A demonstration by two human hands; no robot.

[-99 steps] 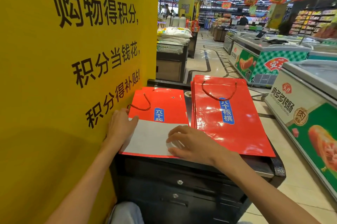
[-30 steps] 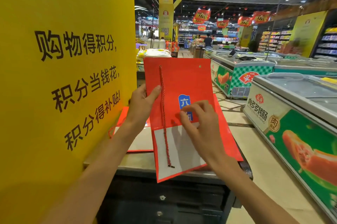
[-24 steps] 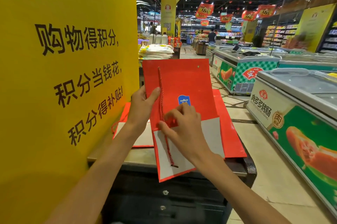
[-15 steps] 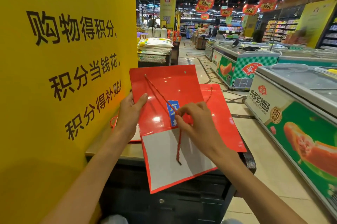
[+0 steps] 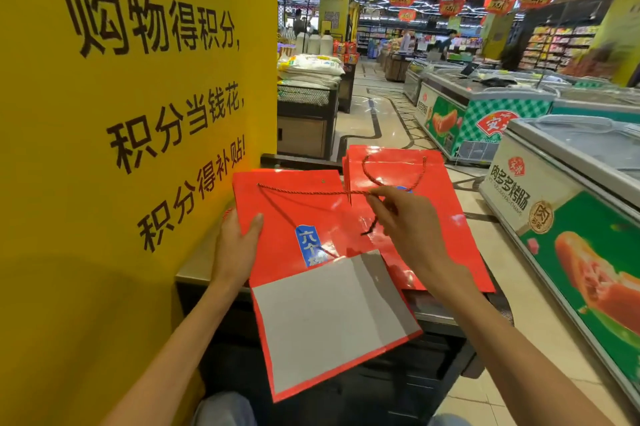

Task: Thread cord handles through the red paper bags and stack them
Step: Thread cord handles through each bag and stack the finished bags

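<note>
The flat red paper bag I hold is glossy, with a blue label and its grey folded base turned towards me, its near corner hanging past the counter edge. A twisted red cord runs taut from its left top hole across to the right; the right hole is empty. Just beyond lies a stack of red bags, its top bag already corded.

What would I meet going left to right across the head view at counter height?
Yellow sign → left hand gripping the held red bag → right hand pinching the cord → stack of finished red bags → freezer chest.
</note>
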